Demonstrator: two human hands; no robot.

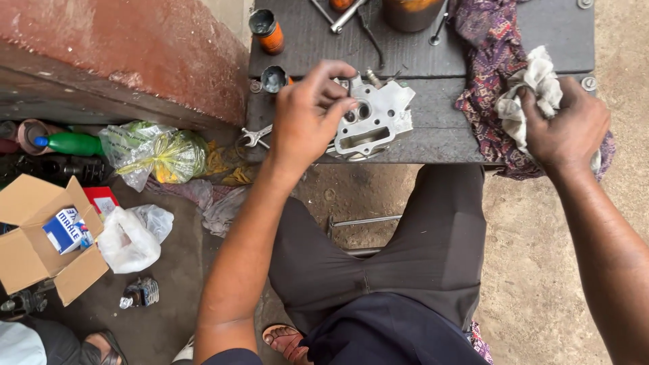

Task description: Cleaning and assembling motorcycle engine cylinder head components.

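Observation:
A grey metal engine head [377,120] with round ports lies near the front edge of a dark workbench [433,54]. My left hand [307,115] rests on its left side, fingers curled over the top and gripping it. To the right, my right hand [566,128] clutches a dirty white rag [531,94] that lies on a purple patterned cloth [490,67]. My legs in dark trousers show below the bench.
A spanner [255,136], an orange can [268,30], a small cup [274,79] and tools sit on the bench. Left on the floor: plastic bags [159,154], a green bottle [71,143], an open cardboard box [40,236]. Another person's sandalled foot [101,348] shows bottom left.

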